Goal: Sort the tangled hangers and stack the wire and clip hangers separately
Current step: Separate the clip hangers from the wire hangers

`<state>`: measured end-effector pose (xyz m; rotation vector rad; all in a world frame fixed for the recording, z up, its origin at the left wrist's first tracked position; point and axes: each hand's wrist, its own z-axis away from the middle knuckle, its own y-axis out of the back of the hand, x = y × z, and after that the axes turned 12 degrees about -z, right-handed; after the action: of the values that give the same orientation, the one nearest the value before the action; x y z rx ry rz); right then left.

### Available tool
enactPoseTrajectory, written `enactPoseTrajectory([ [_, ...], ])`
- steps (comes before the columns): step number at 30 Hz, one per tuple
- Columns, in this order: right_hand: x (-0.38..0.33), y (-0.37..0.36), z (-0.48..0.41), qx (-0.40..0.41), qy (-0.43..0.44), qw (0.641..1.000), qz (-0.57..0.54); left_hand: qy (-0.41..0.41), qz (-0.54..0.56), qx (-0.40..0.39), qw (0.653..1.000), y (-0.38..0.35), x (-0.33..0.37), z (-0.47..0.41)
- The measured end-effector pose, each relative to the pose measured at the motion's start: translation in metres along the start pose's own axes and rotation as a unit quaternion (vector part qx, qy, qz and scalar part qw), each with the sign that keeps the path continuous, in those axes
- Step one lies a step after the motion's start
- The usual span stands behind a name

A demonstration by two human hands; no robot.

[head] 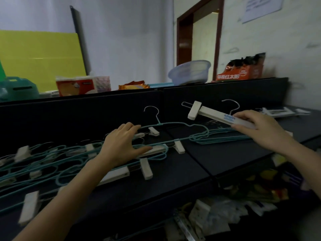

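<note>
1. I see the right hand (260, 131) hovering over the right part of the dark worktop (191, 164). Its fingers (243, 117) and thumb are clamped on the white bar of a clip hanger (213, 115).
2. That clip hanger is held off the surface and tilted, with the bar running up and to the left. A white clip (194, 110) sits at its far left end, and its metal hook (231, 106) rises just behind the fingers. There is blue print on the bar, too blurred for me to read with any certainty.
3. Directly beneath it, a stack of teal wire hangers (222, 137) lies flat on the worktop, nested one inside another.
4. The left hand (119, 143) is stretched over the tangled pile (52, 159) on the left part of the worktop. Its fingers are apart and nearly straight, gripping nothing. The fingertips touch a teal wire at the far side of the pile, and the thumb lies over a white bar.
5. The pile mixes teal wire with white clip hangers and spreads from the left edge to the middle of the worktop. One teal hanger's silver hook (152, 112) points towards the dark partition (86, 115).
6. Beyond the partition I make out a pale blue basin (191, 72), an orange box (243, 74), a tissue pack (76, 86) and a yellow board (40, 56).
7. There is clutter below the worktop's front edge, but it is too blurred for me to name.
</note>
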<state>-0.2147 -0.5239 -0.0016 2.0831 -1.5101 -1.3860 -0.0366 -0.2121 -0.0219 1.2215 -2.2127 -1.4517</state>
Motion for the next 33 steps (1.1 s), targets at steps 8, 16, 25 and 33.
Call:
enactPoseTrajectory([
  [8, 0.072, 0.061, 0.011, 0.039, -0.031, 0.998, 0.026, -0.051, 0.034, -0.009, 0.998, -0.016, 0.083, -0.054],
  [16, 0.170, 0.124, -0.007, 0.016, -0.033, 0.998, 0.046, -0.034, 0.050, -0.041, 0.997, -0.037, 0.180, -0.110],
  [25, 0.243, 0.155, -0.037, -0.031, -0.007, 0.999, 0.007, 0.020, 0.053, -0.088, 0.994, -0.058, 0.234, -0.146],
  [33, 0.268, 0.149, -0.058, -0.047, 0.002, 0.999, -0.007, 0.021, 0.084, -0.166, 0.982, -0.066, 0.231, -0.156],
])
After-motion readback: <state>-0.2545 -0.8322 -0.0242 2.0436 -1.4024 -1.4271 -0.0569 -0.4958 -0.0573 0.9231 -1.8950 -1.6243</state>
